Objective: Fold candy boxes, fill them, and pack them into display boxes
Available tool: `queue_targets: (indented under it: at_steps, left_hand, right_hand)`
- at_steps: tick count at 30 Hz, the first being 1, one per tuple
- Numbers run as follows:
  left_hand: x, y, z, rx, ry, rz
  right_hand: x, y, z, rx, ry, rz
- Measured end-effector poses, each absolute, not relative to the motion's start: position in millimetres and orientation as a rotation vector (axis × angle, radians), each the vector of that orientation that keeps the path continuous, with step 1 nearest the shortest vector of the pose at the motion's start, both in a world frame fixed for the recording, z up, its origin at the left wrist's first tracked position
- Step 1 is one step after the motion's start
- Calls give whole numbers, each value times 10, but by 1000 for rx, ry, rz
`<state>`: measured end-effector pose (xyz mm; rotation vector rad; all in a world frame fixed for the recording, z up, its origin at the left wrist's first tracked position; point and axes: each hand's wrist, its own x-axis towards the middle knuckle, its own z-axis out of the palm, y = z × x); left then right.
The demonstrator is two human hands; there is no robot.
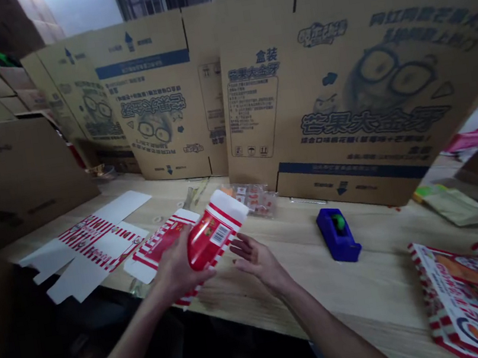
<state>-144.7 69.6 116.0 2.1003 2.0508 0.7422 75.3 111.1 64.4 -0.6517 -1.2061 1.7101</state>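
Steadying a red-and-white striped box [213, 233] above the table [374, 302], the left hand [175, 266] is curling its fingers [199, 274] around it while the right hand [257, 257] is hovering empty at its three o'clock, fingers [242, 247] spread, and a flat striped cardboard sheet [92, 249] is lying at nine o'clock.

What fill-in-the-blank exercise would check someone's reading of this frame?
The left hand grips a red-and-white striped carton printed with a ____.
The open hand nearest the tape dispenser is the ____ one.
That dispenser's body is ____.
A flat carton blank lies on the wooden table to the ____ of the hands.

Missing words: barcode; right; blue; left.
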Motion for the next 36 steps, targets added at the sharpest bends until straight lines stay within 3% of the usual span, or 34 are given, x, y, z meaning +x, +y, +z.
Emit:
queue_targets:
  at_steps: [8, 16, 27, 36]
  left_hand:
    - [-955, 397, 878, 1660, 1621, 1177]
    - [-774, 387, 759, 993, 1267, 1134]
    - [-613, 205, 581, 995, 969, 1402]
    - [-545, 98, 237, 927, 946, 1280]
  right_hand:
    - [1009, 911, 569, -743, -1180, 1640]
    - [1386, 937, 534, -1035, -1378, 1370]
    - [1543, 743, 142, -853, -1411, 1860]
    - [1743, 639, -38, -1074, -1370, 1337]
